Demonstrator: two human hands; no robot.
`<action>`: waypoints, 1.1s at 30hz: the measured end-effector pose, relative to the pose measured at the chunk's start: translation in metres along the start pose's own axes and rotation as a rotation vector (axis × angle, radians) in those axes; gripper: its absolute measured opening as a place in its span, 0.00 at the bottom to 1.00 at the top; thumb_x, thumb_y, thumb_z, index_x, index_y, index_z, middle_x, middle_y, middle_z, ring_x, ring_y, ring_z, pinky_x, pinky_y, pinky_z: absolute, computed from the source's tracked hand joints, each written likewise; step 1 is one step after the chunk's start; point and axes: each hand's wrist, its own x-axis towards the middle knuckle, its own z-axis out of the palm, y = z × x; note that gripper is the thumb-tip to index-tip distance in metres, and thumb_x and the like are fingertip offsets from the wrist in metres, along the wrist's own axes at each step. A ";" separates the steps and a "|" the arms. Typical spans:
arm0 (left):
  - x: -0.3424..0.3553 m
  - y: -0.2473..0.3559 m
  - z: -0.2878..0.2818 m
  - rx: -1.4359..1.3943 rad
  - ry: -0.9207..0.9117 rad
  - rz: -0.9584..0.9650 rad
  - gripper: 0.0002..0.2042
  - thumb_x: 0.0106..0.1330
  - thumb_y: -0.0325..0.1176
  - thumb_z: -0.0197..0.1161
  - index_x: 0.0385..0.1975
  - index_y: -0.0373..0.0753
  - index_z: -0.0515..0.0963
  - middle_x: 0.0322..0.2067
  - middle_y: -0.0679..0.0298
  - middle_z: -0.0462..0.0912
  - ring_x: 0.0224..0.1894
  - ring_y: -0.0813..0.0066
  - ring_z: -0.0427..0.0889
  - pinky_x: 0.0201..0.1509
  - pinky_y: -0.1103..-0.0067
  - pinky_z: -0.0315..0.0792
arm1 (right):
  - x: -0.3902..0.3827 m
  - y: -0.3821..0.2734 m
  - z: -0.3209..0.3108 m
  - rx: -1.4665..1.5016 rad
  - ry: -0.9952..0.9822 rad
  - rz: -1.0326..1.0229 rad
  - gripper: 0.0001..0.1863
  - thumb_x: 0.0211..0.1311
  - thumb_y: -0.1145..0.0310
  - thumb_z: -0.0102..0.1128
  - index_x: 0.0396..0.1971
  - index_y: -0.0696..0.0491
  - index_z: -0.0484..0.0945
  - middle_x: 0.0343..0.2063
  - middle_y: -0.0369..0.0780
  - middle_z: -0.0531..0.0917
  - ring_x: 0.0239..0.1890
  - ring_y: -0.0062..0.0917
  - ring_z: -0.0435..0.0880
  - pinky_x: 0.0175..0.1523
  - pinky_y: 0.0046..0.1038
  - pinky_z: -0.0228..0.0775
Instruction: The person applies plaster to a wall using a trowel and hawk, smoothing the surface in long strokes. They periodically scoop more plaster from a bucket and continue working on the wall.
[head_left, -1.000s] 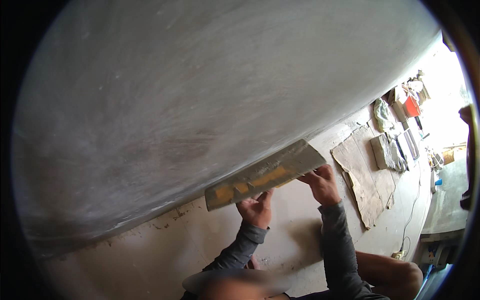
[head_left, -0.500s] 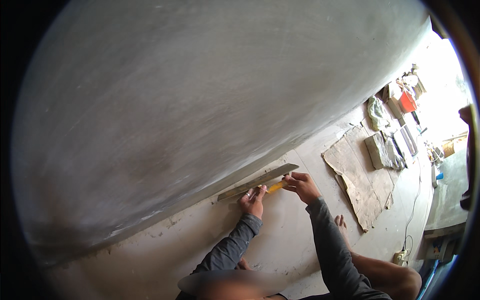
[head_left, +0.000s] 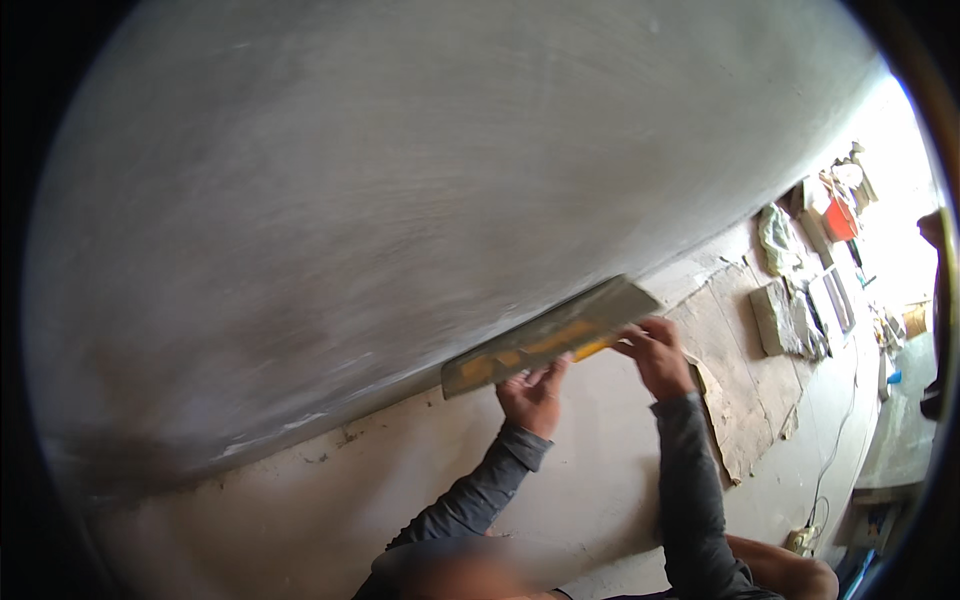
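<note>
A long plastering trowel (head_left: 535, 342) with a broad grey blade and a yellow handle (head_left: 592, 349) is held in both hands close to the base of the grey plastered wall (head_left: 400, 180). Its blade slants up to the right, with the broad face showing. My left hand (head_left: 530, 402) grips it from below near the middle, thumb by the handle. My right hand (head_left: 658, 357) has its fingers closed at the handle's right end. Whether the upper blade edge touches the wall I cannot tell. Part of the handle is hidden.
Pale floor (head_left: 590, 460) runs along the wall's foot. To the right lie a worn cardboard sheet (head_left: 740, 390), a grey block (head_left: 772, 318), a crumpled pale bag (head_left: 776, 240) and a red bucket (head_left: 840, 219). A cable (head_left: 838, 432) leads to a power strip (head_left: 800, 540).
Both hands have moved right and slightly up with the trowel. Its blade has tilted from nearly edge-on to showing its broad face. The view has shifted a little.
</note>
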 end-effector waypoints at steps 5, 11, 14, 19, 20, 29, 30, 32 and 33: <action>-0.052 0.051 -0.011 -0.075 -0.135 0.038 0.24 0.65 0.15 0.67 0.60 0.33 0.70 0.55 0.57 0.80 0.58 0.69 0.81 0.66 0.69 0.78 | -0.043 -0.051 0.010 0.035 -0.115 -0.022 0.17 0.62 0.75 0.69 0.50 0.64 0.82 0.45 0.44 0.88 0.48 0.30 0.87 0.55 0.31 0.82; -0.104 0.088 -0.099 -0.119 0.103 0.080 0.14 0.71 0.24 0.65 0.54 0.32 0.76 0.49 0.59 0.84 0.50 0.76 0.82 0.68 0.72 0.75 | -0.051 -0.030 0.090 -0.342 -0.511 0.068 0.16 0.56 0.78 0.73 0.45 0.64 0.84 0.39 0.44 0.89 0.42 0.30 0.89 0.52 0.32 0.84; -0.121 0.115 -0.160 -0.099 0.228 0.093 0.09 0.73 0.29 0.65 0.46 0.31 0.80 0.39 0.66 0.84 0.38 0.85 0.80 0.55 0.81 0.78 | -0.057 -0.006 0.158 -0.222 -0.613 0.140 0.13 0.55 0.76 0.77 0.40 0.63 0.86 0.36 0.43 0.90 0.40 0.27 0.89 0.49 0.31 0.84; -0.159 0.149 -0.230 -0.110 0.435 0.178 0.05 0.73 0.24 0.64 0.43 0.30 0.79 0.38 0.70 0.82 0.41 0.87 0.77 0.48 0.84 0.74 | -0.092 0.001 0.246 -0.277 -0.917 0.189 0.14 0.57 0.73 0.77 0.41 0.62 0.87 0.37 0.41 0.90 0.41 0.24 0.87 0.50 0.31 0.83; -0.173 0.153 -0.242 -0.104 0.465 0.224 0.04 0.74 0.25 0.63 0.42 0.31 0.79 0.37 0.71 0.81 0.41 0.88 0.76 0.48 0.84 0.73 | -0.109 0.007 0.260 -0.241 -0.923 0.201 0.15 0.58 0.72 0.77 0.43 0.62 0.87 0.38 0.41 0.90 0.41 0.24 0.87 0.50 0.31 0.83; -0.225 0.164 -0.359 -0.306 0.722 0.266 0.07 0.75 0.27 0.61 0.49 0.37 0.78 0.41 0.73 0.79 0.45 0.88 0.75 0.52 0.84 0.71 | -0.186 0.067 0.394 -0.451 -1.065 0.117 0.09 0.61 0.75 0.73 0.41 0.60 0.87 0.35 0.36 0.90 0.39 0.19 0.86 0.48 0.25 0.77; -0.232 0.164 -0.367 -0.314 0.747 0.249 0.09 0.75 0.27 0.60 0.51 0.37 0.77 0.44 0.70 0.81 0.48 0.83 0.77 0.55 0.80 0.73 | -0.195 0.074 0.401 -0.486 -1.044 0.081 0.09 0.61 0.76 0.73 0.40 0.60 0.87 0.36 0.37 0.90 0.40 0.20 0.86 0.49 0.25 0.77; -0.241 0.164 -0.377 -0.467 0.776 0.218 0.12 0.75 0.28 0.58 0.56 0.38 0.76 0.50 0.65 0.82 0.52 0.76 0.80 0.59 0.73 0.74 | -0.213 0.087 0.409 -0.419 -1.019 0.015 0.09 0.60 0.73 0.74 0.39 0.59 0.88 0.33 0.35 0.89 0.38 0.19 0.85 0.50 0.26 0.76; -0.243 0.165 -0.379 -0.594 0.735 0.340 0.14 0.74 0.29 0.57 0.57 0.37 0.76 0.52 0.63 0.82 0.54 0.72 0.81 0.61 0.70 0.75 | -0.218 0.090 0.409 -0.398 -1.011 -0.019 0.09 0.59 0.75 0.74 0.40 0.59 0.87 0.35 0.36 0.90 0.38 0.19 0.85 0.50 0.26 0.76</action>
